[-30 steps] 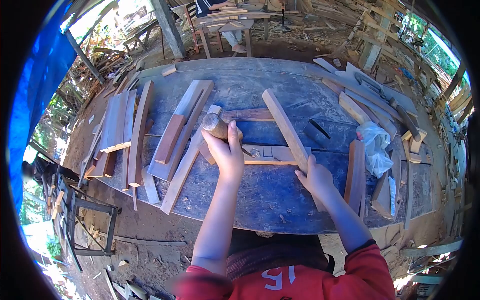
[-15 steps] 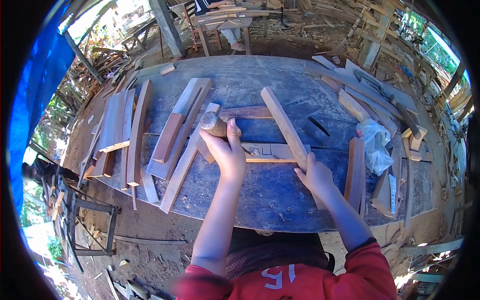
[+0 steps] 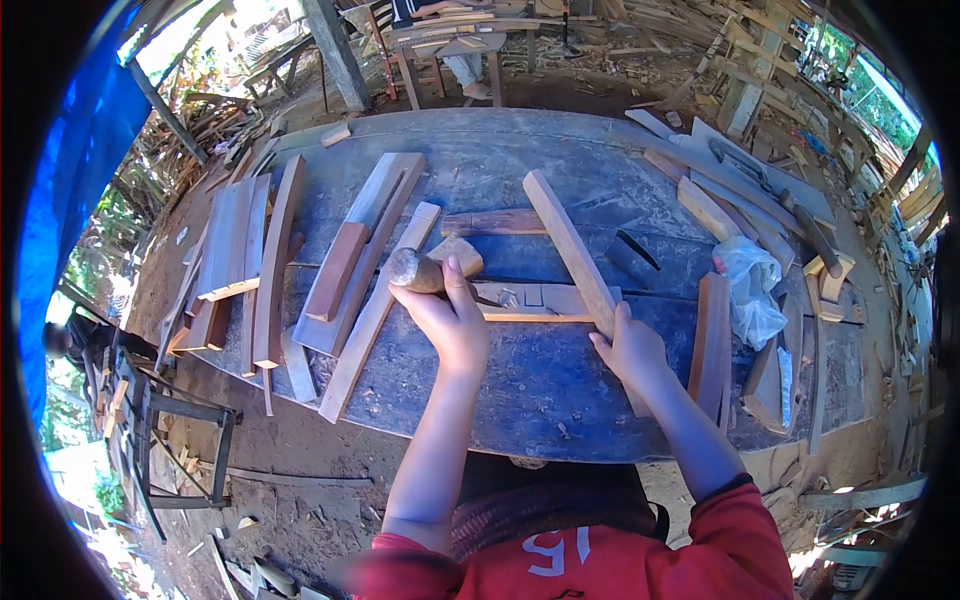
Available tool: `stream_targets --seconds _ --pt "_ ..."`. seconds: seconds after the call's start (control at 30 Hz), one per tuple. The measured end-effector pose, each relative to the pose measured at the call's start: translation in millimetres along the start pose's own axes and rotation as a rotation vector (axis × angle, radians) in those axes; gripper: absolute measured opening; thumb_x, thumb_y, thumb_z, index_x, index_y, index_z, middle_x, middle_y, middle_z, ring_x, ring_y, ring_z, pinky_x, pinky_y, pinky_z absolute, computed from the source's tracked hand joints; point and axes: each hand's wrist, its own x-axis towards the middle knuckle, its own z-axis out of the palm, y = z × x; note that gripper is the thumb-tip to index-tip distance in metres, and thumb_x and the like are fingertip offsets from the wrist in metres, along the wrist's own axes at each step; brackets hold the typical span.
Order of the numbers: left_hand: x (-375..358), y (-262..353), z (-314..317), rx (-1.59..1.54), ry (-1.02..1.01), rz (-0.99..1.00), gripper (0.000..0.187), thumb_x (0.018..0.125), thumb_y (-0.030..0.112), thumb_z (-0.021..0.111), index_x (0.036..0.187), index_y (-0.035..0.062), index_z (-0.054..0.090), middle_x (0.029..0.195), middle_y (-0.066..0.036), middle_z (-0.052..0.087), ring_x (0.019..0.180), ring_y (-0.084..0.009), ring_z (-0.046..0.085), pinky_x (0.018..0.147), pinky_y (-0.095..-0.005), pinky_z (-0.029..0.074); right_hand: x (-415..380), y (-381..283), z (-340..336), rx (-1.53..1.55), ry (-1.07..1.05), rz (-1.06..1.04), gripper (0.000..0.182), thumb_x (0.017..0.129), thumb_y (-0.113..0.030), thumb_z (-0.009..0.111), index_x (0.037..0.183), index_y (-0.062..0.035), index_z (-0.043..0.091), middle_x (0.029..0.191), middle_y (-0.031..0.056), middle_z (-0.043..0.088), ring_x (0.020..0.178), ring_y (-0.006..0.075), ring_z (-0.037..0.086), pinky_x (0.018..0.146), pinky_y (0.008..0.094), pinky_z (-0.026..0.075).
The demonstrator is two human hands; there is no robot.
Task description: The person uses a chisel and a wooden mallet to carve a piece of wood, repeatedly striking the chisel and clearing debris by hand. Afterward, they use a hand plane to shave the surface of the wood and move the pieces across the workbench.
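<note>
My left hand [image 3: 440, 320] is closed around a thick wooden piece with a round end [image 3: 408, 268], its thumb pointing up. Just behind this fist shows a lighter wooden block [image 3: 458, 256]. With my right hand [image 3: 632, 350] I grip the lower part of a long wooden bar [image 3: 565, 235], which slants up to the left across the table. Between my hands lies a short board with a marked rectangle [image 3: 545, 303], partly covered by the left hand and the bar. Behind it is a darker wood strip [image 3: 492, 222]. A narrow slat [image 3: 365, 345] lies left of my left hand.
On the blue worktable [image 3: 500, 390], boards [image 3: 232, 235] and a slotted wooden piece [image 3: 340, 270] lie at left. To the right are a curved wood piece [image 3: 708, 345], a plastic bag [image 3: 750, 290] and a hammer-like tool [image 3: 815, 235]. A person [image 3: 440, 8] sits beyond the table.
My left hand has moved slightly down and left with the round-ended piece. The wooden block now shows above the fist instead of to its lower left. The right hand and bar stay nearly still.
</note>
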Motion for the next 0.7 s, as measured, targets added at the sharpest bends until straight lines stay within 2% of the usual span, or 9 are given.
stream_targets --seconds 0.13,0.2,0.3,0.33,0.43,0.47,0.5,0.63,0.7 --pt "-0.2 -6.3 1.8 0.05 0.035 0.076 0.033 0.087 0.015 0.055 0.105 -0.0012 0.033 0.091 -0.011 0.045 0.083 -0.0187 0.046 0.076 -0.0321 0.039 0.0 -0.1 1.8 -0.001 0.015 0.0 0.051 0.08 -0.032 0.057 0.11 0.0048 0.038 0.073 0.0189 0.061 0.067 0.0324 0.062 0.059 0.0401 0.05" --pt "-0.2 -11.3 2.0 0.095 -0.044 0.05 0.036 0.089 0.017 0.051 0.113 -0.0008 0.031 0.099 -0.012 0.045 0.089 -0.02 0.046 0.082 -0.0338 0.038 0.6 -1.3 -0.1 0.004 0.006 0.001 0.051 0.08 -0.032 0.057 0.11 0.005 0.038 0.073 0.0189 0.061 0.067 0.0325 0.062 0.059 0.0401 0.05" --pt "1.1 -1.6 7.6 -0.045 -0.111 0.002 0.036 0.087 0.017 0.054 0.11 -0.0015 0.033 0.098 -0.013 0.045 0.089 -0.0196 0.046 0.08 -0.0329 0.038 -0.1 0.0 0.6 0.003 0.003 0.001 0.052 0.08 -0.032 0.057 0.111 0.0052 0.038 0.073 0.019 0.061 0.067 0.0326 0.062 0.06 0.0402 0.05" --pt "2.4 -4.8 10.7 0.051 -0.083 0.118 0.036 0.085 0.017 0.057 0.106 -0.002 0.035 0.093 -0.013 0.047 0.085 -0.0189 0.047 0.077 -0.0322 0.039 0.0 0.5 1.1 0.0 0.009 -0.006 0.052 0.08 -0.032 0.057 0.111 0.0053 0.038 0.073 0.019 0.061 0.067 0.0327 0.062 0.06 0.0402 0.05" --pt "1.8 -15.9 16.5 0.017 -0.206 0.14 0.034 0.083 0.016 0.061 0.101 -0.002 0.037 0.086 -0.012 0.049 0.078 -0.018 0.049 0.072 -0.0311 0.041 -0.5 -0.7 0.8 0.004 0.001 0.008 0.053 0.08 -0.033 0.057 0.111 0.005 0.038 0.075 0.0193 0.061 0.068 0.0327 0.062 0.06 0.0402 0.05" --pt "1.7 -16.6 18.7 0.157 -0.158 0.273 0.033 0.082 0.015 0.062 0.097 -0.0017 0.038 0.082 -0.012 0.051 0.072 -0.0183 0.051 0.067 -0.0301 0.043 -0.8 -1.7 0.3 0.002 -0.001 0.004 0.053 0.08 -0.033 0.057 0.111 0.005 0.038 0.075 0.0193 0.061 0.068 0.0327 0.062 0.06 0.0402 0.05" --pt "-0.6 -18.1 20.6 0.159 -0.155 0.272 0.033 0.082 0.015 0.062 0.097 -0.0017 0.038 0.082 -0.012 0.051 0.072 -0.0183 0.051 0.067 -0.0301 0.043 -1.3 -2.8 -0.6 0.005 -0.011 0.017 0.053 0.08 -0.033 0.058 0.111 0.0047 0.037 0.076 0.0194 0.061 0.069 0.0326 0.062 0.06 0.0403 0.05" --pt "-6.4 -16.1 26.1 0.051 -0.144 0.19 0.036 0.08 0.02 0.065 0.095 -0.0013 0.039 0.084 -0.015 0.054 0.071 -0.0233 0.056 0.063 -0.0328 0.045 -2.3 -1.6 2.5 -0.024 0.002 0.018 0.055 0.078 -0.032 0.061 0.111 0.004 0.037 0.078 0.0198 0.061 0.071 0.0325 0.063 0.061 0.0402 0.05" --pt "-5.7 -8.5 28.3 0.055 -0.142 0.273 0.038 0.078 0.015 0.067 0.097 -0.0028 0.04 0.082 -0.018 0.055 0.068 -0.0334 0.058 0.061 -0.0362 0.046 -4.2 -1.4 2.4 -0.023 -0.01 0.014 0.057 0.076 -0.031 0.063 0.113 0.0042 0.036 0.08 0.0201 0.061 0.073 0.0329 0.062 0.062 0.0403 0.05"
